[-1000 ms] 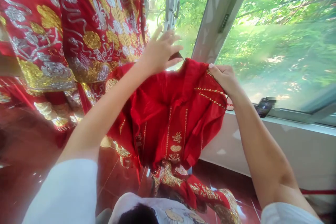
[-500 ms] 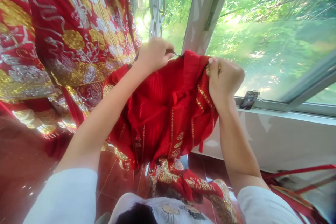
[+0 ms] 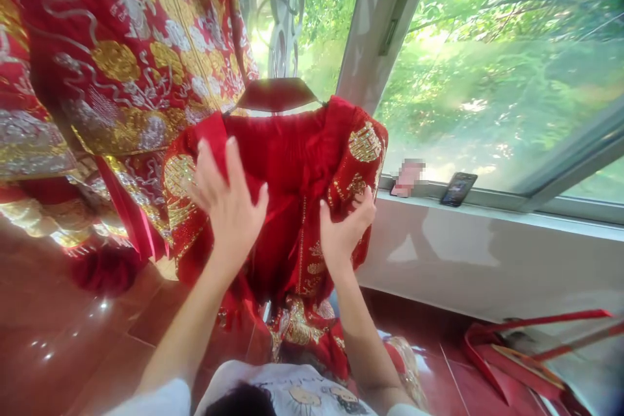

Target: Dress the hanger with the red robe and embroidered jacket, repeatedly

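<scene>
A red jacket (image 3: pixel 277 149) with gold embroidery on its shoulders hangs on a hanger (image 3: pixel 277 95), whose wide dark red top piece shows above the neckline. In front of the jacket's left side, my left hand (image 3: pixel 227 208) is open, its fingers spread near the shoulder. My right hand (image 3: pixel 345 227) is also open, thumb and fingers apart, close to the jacket's right front panel. Whether either hand touches the cloth I cannot tell. Below, a red and gold embroidered piece (image 3: pixel 302 325) is partly hidden by the jacket and my right arm.
Large red garments (image 3: pixel 146 65) with gold and silver embroidery hang at the left. Two phones, one dark (image 3: pixel 458 188) and one pinkish (image 3: pixel 405 179), lean against the window above the sill. A red-framed object (image 3: pixel 517 357) stands on the tiled floor (image 3: pixel 121 338) at lower right.
Both hands have let go of the jacket's shoulders and come down and leftward, fingers now spread. The jacket now hangs wider open, and the pinkish phone has come into sight.
</scene>
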Available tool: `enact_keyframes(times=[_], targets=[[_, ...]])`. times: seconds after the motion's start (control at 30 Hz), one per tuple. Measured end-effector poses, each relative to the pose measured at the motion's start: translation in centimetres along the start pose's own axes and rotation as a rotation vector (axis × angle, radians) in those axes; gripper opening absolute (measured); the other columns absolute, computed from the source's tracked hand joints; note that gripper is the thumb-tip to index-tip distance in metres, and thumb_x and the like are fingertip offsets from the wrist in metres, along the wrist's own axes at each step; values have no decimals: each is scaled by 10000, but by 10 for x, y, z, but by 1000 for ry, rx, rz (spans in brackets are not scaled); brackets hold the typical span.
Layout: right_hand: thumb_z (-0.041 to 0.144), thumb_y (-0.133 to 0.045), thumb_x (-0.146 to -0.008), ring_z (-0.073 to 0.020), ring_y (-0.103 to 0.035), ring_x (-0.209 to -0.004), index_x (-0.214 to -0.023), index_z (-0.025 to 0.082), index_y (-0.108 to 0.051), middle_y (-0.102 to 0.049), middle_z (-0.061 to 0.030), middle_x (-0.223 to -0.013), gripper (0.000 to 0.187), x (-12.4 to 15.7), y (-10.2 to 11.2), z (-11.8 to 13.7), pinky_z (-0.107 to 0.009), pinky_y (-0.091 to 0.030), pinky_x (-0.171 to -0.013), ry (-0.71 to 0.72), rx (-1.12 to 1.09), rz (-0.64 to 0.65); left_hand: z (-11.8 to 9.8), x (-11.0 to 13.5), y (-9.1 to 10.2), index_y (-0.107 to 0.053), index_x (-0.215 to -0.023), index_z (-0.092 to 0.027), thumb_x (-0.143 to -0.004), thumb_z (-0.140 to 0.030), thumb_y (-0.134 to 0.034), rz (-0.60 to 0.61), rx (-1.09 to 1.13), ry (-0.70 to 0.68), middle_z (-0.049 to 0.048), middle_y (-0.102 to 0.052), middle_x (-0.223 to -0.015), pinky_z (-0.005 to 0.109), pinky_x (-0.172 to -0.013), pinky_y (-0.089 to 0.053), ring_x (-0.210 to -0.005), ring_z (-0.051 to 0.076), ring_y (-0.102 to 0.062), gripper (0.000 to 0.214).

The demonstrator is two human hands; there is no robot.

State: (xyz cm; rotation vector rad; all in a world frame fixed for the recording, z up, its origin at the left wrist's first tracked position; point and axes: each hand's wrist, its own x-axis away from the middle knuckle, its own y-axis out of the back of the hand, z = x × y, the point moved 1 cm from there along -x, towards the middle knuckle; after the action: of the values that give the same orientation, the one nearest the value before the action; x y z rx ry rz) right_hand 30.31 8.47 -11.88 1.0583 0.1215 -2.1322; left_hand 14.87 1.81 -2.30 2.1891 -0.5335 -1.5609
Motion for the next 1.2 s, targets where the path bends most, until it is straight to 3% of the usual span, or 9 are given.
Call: enact_keyframes(times=[0.1,0.27,0.53,0.67,0.73,0.8,0.9,1.07,1.2], targets=[[452,-650,-763,-263,-542,-1029,-1383,111,-383,-560,-163,-1144,756,-16,0,-8,-467,-433,-959,-12,-27,-10,37,36,-9,-195,-1487,-24,-799,-351,-615,-52,-138,199,300,-330,-1449,608,-1094,-247,-1362,431,-302,870],[285,-472,-813,-191,-615,-825,-1083,132,-615,-660,-102,-938,342,-19,4,-10,-350,-499,-798,8,-223,86,70,31,-5,-611,-1070,-140,-859,-245,-448,167,-214,193,125,-674,-934,449,-897,-411,-907,307,-619,286],[206,-486,-786,-162,-609,-715,-926,142,-673,-665,-48,-819,242,-24,70,-4,-270,-483,-657,-41,-323,-150,58,15,65,-343,-573,-209,-768,-156,-426,-54,276,315,-38,-324,-502,276,-491,-218,-477,127,-327,219],[127,-533,-742,-219,-589,-864,-1154,172,-627,-649,-98,-1021,425,-27,83,12,-340,-478,-733,110,-71,-332,69,-11,92,-305,-548,-197,-749,-156,-429,-147,100,229,-33,-227,-520,292,-525,-193,-503,119,-247,239],[120,-549,-752,-236,-573,-933,-1154,178,-608,-633,-111,-1051,410,-21,74,23,-367,-477,-780,240,-60,-314,72,-22,99,-534,-696,-206,-725,-170,-461,-59,-56,198,-23,-460,-592,302,-572,-331,-571,158,-437,87],[162,-549,-800,-236,-563,-969,-1140,173,-592,-624,-114,-1043,343,-16,58,34,-390,-477,-830,324,-84,-180,62,-30,100,-602,-1109,-170,-717,-186,-503,10,-141,70,73,-653,-973,401,-807,-466,-905,276,-602,405],[226,-547,-837,-240,-538,-1023,-1195,162,-548,-592,-124,-1098,364,-21,36,50,-443,-439,-919,329,-51,-53,18,-47,83,-419,-1380,-127,-801,-258,-528,81,-81,-257,148,-494,-1373,442,-1127,-310,-1301,303,-428,603],[211,-494,-843,-256,-464,-1128,-1150,163,-533,-525,-129,-1138,313,-61,16,74,-482,-365,-1000,301,-58,-67,-63,-105,11,-560,-1218,-247,-870,-315,-501,249,37,-507,60,-534,-1336,469,-1147,-263,-1301,263,-409,360],[296,-551,-814,-328,-410,-1157,-1183,138,-504,-481,-180,-1180,405,-83,-1,73,-551,-345,-979,175,67,26,-78,-140,-29,-651,-1058,-237,-909,-370,-440,300,4,-571,97,-618,-1185,506,-1065,-323,-1197,296,-460,291]])
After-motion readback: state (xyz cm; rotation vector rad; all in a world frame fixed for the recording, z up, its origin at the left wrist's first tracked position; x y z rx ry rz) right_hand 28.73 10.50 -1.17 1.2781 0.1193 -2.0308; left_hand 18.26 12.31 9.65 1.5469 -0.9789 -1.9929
